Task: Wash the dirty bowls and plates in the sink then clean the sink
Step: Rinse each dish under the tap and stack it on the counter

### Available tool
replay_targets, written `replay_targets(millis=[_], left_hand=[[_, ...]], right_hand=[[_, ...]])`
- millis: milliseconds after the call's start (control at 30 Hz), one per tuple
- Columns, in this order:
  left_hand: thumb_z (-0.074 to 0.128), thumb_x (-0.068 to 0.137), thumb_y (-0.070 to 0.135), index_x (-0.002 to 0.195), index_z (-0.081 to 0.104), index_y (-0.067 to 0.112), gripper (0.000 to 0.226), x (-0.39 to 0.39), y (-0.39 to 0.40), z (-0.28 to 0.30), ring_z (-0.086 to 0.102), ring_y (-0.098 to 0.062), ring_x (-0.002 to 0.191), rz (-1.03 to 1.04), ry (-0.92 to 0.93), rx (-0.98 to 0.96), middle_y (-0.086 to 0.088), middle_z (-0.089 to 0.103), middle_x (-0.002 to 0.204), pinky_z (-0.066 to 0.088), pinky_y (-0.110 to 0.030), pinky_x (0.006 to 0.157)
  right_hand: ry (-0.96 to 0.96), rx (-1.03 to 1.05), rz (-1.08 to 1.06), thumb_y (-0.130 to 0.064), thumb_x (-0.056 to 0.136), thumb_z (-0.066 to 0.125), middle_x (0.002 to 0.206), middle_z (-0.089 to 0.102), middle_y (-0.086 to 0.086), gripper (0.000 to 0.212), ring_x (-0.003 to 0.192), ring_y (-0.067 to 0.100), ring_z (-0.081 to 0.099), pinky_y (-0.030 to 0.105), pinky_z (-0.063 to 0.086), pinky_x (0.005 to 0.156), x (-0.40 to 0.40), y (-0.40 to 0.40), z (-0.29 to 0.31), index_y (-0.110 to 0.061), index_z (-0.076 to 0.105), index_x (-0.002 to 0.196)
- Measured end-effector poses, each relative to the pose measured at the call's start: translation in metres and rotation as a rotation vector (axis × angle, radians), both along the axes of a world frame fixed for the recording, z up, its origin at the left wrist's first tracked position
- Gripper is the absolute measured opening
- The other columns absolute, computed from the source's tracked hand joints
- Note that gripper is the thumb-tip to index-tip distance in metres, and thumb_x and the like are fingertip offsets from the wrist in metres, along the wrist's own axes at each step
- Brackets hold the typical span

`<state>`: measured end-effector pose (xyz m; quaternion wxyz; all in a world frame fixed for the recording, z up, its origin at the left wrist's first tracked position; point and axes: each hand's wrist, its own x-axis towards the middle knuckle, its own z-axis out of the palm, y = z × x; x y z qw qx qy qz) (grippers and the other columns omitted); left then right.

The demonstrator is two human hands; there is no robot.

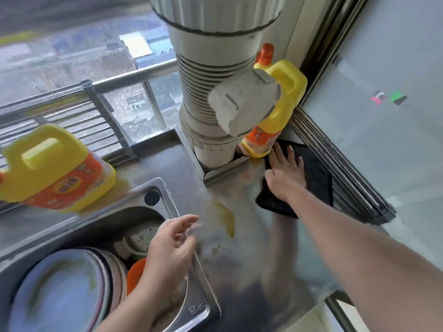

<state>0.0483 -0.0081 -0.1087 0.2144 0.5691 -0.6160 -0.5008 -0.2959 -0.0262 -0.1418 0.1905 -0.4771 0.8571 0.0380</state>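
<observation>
My right hand (285, 171) lies flat on the soft cloth (314, 178) beside the sink (165, 195); left hand (170, 248) hangs relaxed, empty. Cloth should bunch easily; grasp its edge.

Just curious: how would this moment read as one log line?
right hand flat on black cloth | left hand empty over sink | dirty plates unwashed

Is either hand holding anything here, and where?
Nothing is gripped. The right hand rests flat on the black cloth; the left hand hangs empty over the sink.
</observation>
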Motion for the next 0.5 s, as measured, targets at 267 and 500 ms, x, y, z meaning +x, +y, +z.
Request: replay_targets(millis=[267, 500], left_hand=[[0.065, 0.088, 0.007, 0.109, 0.066, 0.049, 0.047, 0.014, -0.015, 0.008, 0.062, -0.003, 0.099, -0.075, -0.12, -0.081, 0.015, 0.062, 0.107, 0.051, -0.03, 0.095], [0.059, 0.084, 0.004, 0.132, 0.066, 0.027, 0.054, 0.049, -0.028, -0.005, 0.06, -0.018, 0.109, 0.004, -0.268, -0.073, -0.006, 0.061, 0.116, 0.05, -0.041, 0.105]], right_hand=[[-0.146, 0.04, 0.393, -0.05, 0.088, 0.015, 0.175, -0.01, -0.007, 0.083, 0.159, 0.031, -0.018, 0.058, -0.008, 0.125, 0.204, 0.051, 0.005, -0.026, 0.003, 0.167], [-0.125, 0.033, 0.394, -0.05, 0.099, 0.026, 0.175, -0.01, -0.003, 0.079, 0.159, 0.023, -0.016, 0.051, -0.011, 0.126, 0.247, 0.047, -0.002, -0.02, 0.001, 0.167]])
